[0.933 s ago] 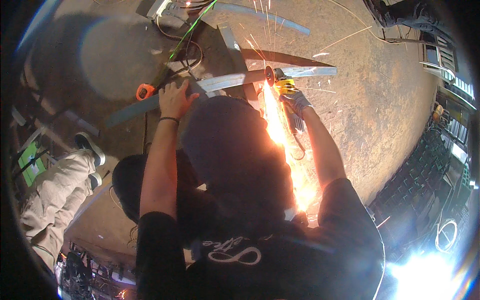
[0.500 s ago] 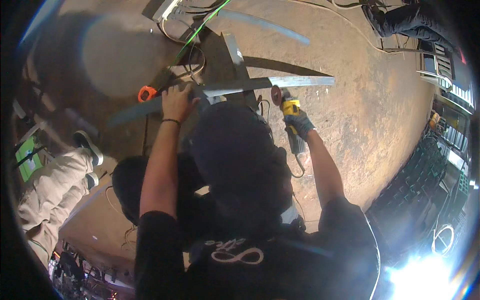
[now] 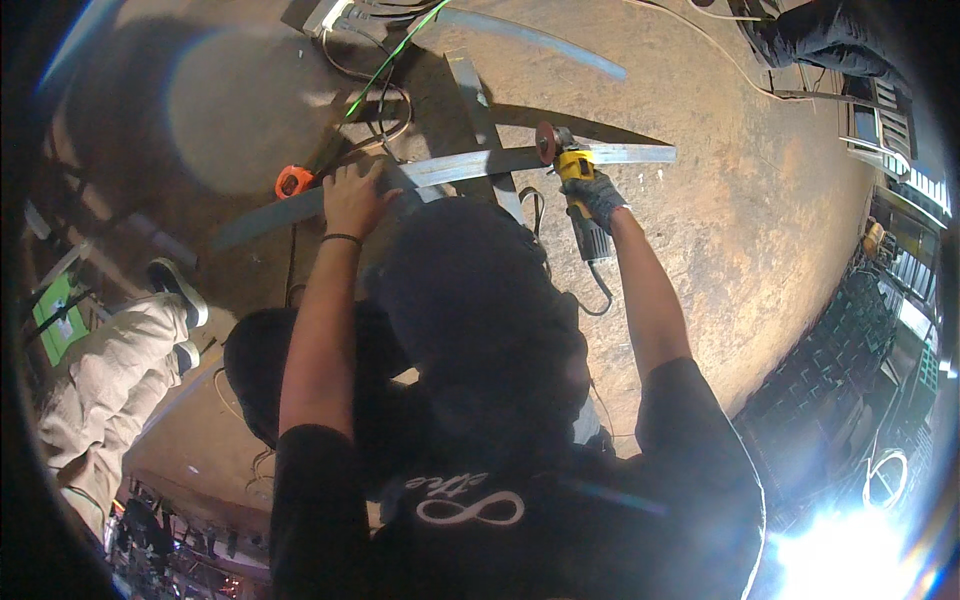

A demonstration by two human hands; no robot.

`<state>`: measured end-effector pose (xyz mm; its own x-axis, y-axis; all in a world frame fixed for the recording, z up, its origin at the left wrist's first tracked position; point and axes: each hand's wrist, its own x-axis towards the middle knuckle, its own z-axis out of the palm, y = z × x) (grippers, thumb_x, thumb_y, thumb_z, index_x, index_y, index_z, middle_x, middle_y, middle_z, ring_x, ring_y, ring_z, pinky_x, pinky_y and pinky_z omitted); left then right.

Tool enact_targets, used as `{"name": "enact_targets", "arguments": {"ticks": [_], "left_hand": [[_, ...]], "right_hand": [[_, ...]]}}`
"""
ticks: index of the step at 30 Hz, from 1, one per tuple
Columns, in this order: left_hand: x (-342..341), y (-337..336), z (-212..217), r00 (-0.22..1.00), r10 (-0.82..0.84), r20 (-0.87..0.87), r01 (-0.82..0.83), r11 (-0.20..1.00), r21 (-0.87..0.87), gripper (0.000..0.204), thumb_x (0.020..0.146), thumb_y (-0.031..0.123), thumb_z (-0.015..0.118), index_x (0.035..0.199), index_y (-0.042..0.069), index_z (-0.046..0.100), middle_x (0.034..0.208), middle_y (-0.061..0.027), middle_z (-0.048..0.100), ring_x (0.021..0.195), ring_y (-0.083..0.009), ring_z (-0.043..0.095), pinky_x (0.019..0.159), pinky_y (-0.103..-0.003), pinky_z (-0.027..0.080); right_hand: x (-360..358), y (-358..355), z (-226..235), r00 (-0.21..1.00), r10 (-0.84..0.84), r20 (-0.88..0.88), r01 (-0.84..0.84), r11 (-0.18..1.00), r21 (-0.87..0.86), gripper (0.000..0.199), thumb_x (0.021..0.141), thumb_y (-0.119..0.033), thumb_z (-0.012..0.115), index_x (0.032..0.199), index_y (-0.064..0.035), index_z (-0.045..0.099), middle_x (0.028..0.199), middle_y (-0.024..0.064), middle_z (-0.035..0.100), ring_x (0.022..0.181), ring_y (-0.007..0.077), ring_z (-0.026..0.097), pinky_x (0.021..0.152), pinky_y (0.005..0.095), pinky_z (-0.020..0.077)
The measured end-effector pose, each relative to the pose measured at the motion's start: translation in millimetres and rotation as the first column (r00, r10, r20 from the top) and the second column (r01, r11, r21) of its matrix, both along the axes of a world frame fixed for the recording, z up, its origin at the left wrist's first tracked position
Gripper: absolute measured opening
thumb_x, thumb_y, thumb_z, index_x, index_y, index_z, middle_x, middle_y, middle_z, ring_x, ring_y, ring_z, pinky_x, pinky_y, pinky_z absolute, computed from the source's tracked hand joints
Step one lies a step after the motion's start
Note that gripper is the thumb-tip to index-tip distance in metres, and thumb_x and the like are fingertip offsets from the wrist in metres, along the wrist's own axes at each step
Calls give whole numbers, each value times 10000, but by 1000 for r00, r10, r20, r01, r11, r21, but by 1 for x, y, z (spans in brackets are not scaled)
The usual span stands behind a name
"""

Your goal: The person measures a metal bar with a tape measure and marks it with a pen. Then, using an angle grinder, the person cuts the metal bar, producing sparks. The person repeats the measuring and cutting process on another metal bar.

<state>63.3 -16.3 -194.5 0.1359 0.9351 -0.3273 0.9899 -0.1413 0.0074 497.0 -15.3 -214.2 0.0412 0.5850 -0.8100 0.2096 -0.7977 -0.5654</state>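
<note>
A long flat metal bar (image 3: 455,168) lies across in front of me, slanting up to the right over another metal piece (image 3: 480,125). My left hand (image 3: 353,203), bare with a dark wristband, presses on the bar's left part, fingers bent over it. In a dark glove, my right hand (image 3: 596,198) is closed round a yellow and black angle grinder (image 3: 574,166). Its reddish disc (image 3: 546,142) is over the bar's right part; whether it touches the metal, I cannot tell. Just left of my left hand sits an orange tape measure (image 3: 293,181).
A power strip (image 3: 328,16) with several cables and a green cord (image 3: 395,60) lies at the far left. Another metal strip (image 3: 540,45) rests on the floor beyond. One person's legs (image 3: 120,370) are at left, another's (image 3: 825,40) at far right. Bright light glares lower right.
The grinder in my right hand has moved away from me and slightly left, so its disc is over the bar instead of beside its near edge. My left hand has stayed in place.
</note>
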Motion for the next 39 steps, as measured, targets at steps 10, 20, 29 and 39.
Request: {"name": "enact_targets", "arguments": {"ticks": [10,20,29,39], "left_hand": [[0,-1,0,999,3,42,-4,1000,25,613,835,608,666,1313,227,621,1114,-110,638,1111,-279,560,924,-466,401],[1,0,-2,999,-14,32,13,1000,12,641,849,622,637,1340,212,601,1128,-127,635,1101,-300,567,932,-476,400],[-1,0,-2,999,-23,49,22,999,26,653,859,625,623,1352,198,593,1121,-141,646,1102,-309,564,950,-491,397],[3,5,-1,1000,-8,25,10,998,-60,670,857,636,619,1375,213,580,1124,-137,647,1118,-305,564,982,-518,392]], "right_hand": [[0,5,-10,1000,-1,14,2,1000,-12,292,765,-196,774,989,-74,632,808,52,636,644,178,611,580,339,532],[6,0,-29,999,-10,37,7,996,92,359,714,-230,800,1011,-70,677,818,47,668,696,162,628,631,306,515],[2,-12,-11,997,77,18,-79,990,113,337,752,-227,765,1027,-63,661,888,2,647,797,143,583,729,310,478],[12,-16,-23,999,49,-6,-49,998,36,372,735,-222,814,1046,-80,669,921,14,659,825,145,591,760,299,479]]}}
